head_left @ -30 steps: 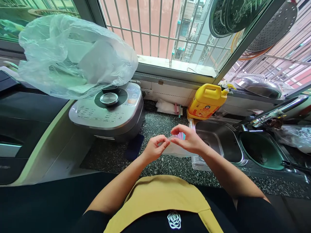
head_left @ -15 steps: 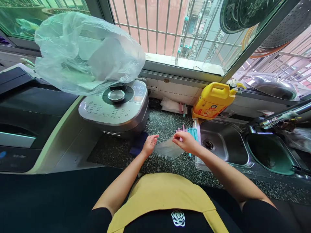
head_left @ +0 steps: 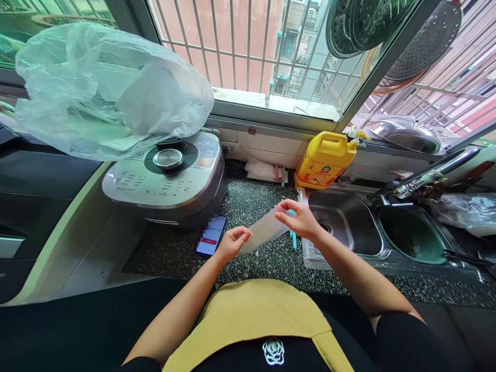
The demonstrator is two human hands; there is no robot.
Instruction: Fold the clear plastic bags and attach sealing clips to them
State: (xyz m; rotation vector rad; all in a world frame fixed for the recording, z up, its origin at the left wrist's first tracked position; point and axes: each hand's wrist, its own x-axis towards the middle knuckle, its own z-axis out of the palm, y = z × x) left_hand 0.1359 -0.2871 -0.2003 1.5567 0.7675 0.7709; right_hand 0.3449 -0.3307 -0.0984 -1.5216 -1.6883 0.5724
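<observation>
A small translucent plastic bag (head_left: 263,231) is stretched at a slant above the counter, between my two hands. My left hand (head_left: 233,243) pinches its lower left end between thumb and fingers. At the upper right end, my right hand (head_left: 297,219) has thumb and forefinger closed on the bag's edge. Slim turquoise sticks (head_left: 293,239) lie on the counter just below my right hand, which partly covers them; their exact kind is unclear. Left of my left hand lies a phone (head_left: 211,235) with its screen lit.
A silver rice cooker (head_left: 163,178) stands at left beneath a big clear plastic bag (head_left: 116,93). At the wall lies a plastic packet (head_left: 261,170) with pink and turquoise pieces. A yellow jug with a pump (head_left: 323,161) stands beside the metal sink (head_left: 351,219) and green basin (head_left: 411,235).
The bag has been pulled from a sagging hold into a straighter, tilted strip. My left hand has dropped slightly lower. The view has shifted, and the phone's screen is now lit.
</observation>
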